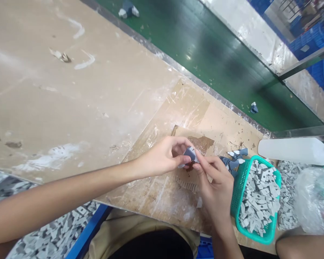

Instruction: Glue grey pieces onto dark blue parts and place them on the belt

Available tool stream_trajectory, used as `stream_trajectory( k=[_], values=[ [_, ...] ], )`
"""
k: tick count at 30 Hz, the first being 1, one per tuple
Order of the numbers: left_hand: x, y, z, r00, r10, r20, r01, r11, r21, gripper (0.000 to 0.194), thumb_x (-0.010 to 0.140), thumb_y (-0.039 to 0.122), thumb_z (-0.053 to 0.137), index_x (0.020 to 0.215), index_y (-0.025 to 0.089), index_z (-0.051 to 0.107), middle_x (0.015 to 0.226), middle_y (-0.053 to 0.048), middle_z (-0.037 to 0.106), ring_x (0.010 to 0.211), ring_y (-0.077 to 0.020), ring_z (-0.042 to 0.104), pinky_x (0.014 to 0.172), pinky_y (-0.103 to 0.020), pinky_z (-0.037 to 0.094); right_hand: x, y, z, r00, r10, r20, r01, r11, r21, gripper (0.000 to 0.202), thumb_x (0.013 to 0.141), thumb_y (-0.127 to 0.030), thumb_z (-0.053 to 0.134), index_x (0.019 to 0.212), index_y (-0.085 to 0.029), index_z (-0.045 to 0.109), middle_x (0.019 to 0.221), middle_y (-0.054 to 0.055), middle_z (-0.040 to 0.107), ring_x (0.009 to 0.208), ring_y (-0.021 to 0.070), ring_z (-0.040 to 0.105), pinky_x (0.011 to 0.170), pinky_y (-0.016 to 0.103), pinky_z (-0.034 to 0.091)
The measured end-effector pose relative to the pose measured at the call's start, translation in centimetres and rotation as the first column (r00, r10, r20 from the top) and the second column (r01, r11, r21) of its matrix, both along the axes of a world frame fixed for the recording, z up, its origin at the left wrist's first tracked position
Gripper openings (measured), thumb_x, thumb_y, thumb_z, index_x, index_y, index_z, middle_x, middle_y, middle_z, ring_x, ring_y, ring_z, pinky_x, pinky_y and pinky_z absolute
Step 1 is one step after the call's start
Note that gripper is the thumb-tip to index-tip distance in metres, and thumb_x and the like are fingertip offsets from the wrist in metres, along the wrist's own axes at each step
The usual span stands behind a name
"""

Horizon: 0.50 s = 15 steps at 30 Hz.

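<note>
Between the fingertips of both hands is a small blue-grey plastic part [189,152] with a light grey piece at its right side. My left hand [164,154] grips the blue-grey body between thumb and fingers. At the light grey end, my right hand [214,176] pinches with thumb and forefinger; whether that piece is fixed to the body I cannot tell. Beneath the hands lies a worn cardboard piece [187,184] with a brown, glue-like patch. Several similar blue-grey and white parts [233,162] lie on the table just right of my right hand.
A green basket [275,219] of light grey pieces stands at right, beside a clear plastic bag [310,201] and a white bottle [291,150] lying down. A green conveyor belt [183,46] carries a few parts past the wooden table [102,93]. A blue-edged bin [90,228] sits lower left.
</note>
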State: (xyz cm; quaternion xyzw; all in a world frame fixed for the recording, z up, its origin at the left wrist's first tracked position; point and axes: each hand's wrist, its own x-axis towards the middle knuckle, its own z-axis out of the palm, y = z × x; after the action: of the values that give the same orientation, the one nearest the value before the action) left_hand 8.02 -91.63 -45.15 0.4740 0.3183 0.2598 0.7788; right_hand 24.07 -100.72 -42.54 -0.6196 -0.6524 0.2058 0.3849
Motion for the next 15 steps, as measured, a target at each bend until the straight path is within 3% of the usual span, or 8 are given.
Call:
stream_trajectory(
  k=[2, 4, 6, 8, 12, 15],
  values=[
    [-0.3, 0.7, 0.2, 0.993, 0.017, 0.113, -0.005, 0.994, -0.113, 0.035, 0.08, 0.023, 0.076, 0.113, 0.018, 0.064, 0.078, -0.001, 0.067, 0.069, -0.0165, 0.068, 0.065, -0.028, 0.055, 0.9, 0.2, 1.0, 0.998, -0.011, -0.059, 0.007, 0.998, -0.059, 0.039, 0.096, -0.022, 0.063, 0.133, -0.032, 0.064, 0.101, 0.002, 0.072, 0.087, 0.0145, 0.069, 0.076, 0.027, 0.06],
    [-0.7, 1.5, 0.4, 0.974, 0.072, 0.213, -0.009, 0.959, -0.284, 0.033, 0.078, 0.018, 0.075, 0.108, 0.018, 0.063, 0.079, -0.001, 0.063, 0.069, -0.0165, 0.069, 0.068, -0.03, 0.058, 1.4, -0.2, 2.1, 0.984, -0.146, -0.099, 0.146, 0.989, -0.005, 0.038, 0.096, -0.029, 0.064, 0.134, -0.033, 0.064, 0.107, 0.003, 0.073, 0.091, 0.0169, 0.069, 0.079, 0.031, 0.06],
    [-1.2, 2.2, 0.6, 0.96, 0.13, 0.247, -0.018, 0.911, -0.412, 0.025, 0.074, 0.011, 0.073, 0.096, 0.015, 0.063, 0.075, 0.0, 0.06, 0.066, -0.0161, 0.068, 0.068, -0.03, 0.059, 1.7, -1.0, 3.0, 0.922, -0.351, -0.163, 0.368, 0.926, 0.083, 0.033, 0.095, -0.032, 0.064, 0.128, -0.033, 0.068, 0.101, 0.003, 0.072, 0.086, 0.0177, 0.068, 0.076, 0.032, 0.059],
    [-1.6, 2.7, 0.7, 0.953, 0.182, 0.242, -0.05, 0.882, -0.469, 0.024, 0.072, 0.007, 0.07, 0.093, 0.015, 0.061, 0.072, 0.0, 0.058, 0.063, -0.0156, 0.067, 0.064, -0.028, 0.058, 1.8, -2.0, 3.4, 0.828, -0.496, -0.261, 0.543, 0.827, 0.15, 0.029, 0.094, -0.033, 0.065, 0.122, -0.03, 0.072, 0.094, 0.003, 0.071, 0.078, 0.0177, 0.066, 0.071, 0.033, 0.056],
    [-1.6, 2.9, 0.7, 0.962, 0.224, 0.156, -0.124, 0.868, -0.481, 0.025, 0.073, 0.009, 0.071, 0.094, 0.016, 0.059, 0.074, -0.001, 0.06, 0.062, -0.0146, 0.066, 0.061, -0.025, 0.056, 3.5, -4.4, 3.2, 0.722, -0.601, -0.343, 0.683, 0.698, 0.214, 0.031, 0.094, -0.03, 0.066, 0.124, -0.025, 0.072, 0.091, 0.004, 0.07, 0.069, 0.0172, 0.063, 0.068, 0.035, 0.052],
    [-1.0, 3.0, 1.2, 0.974, 0.227, 0.025, -0.208, 0.925, -0.318, 0.029, 0.075, 0.021, 0.077, 0.099, 0.017, 0.062, 0.08, -0.001, 0.061, 0.066, -0.0142, 0.065, 0.065, -0.026, 0.057, 7.2, -6.5, 2.2, 0.76, -0.627, -0.17, 0.649, 0.723, 0.236, 0.029, 0.094, -0.03, 0.066, 0.122, -0.025, 0.073, 0.093, 0.004, 0.071, 0.07, 0.0173, 0.064, 0.067, 0.032, 0.051]
  ],
)
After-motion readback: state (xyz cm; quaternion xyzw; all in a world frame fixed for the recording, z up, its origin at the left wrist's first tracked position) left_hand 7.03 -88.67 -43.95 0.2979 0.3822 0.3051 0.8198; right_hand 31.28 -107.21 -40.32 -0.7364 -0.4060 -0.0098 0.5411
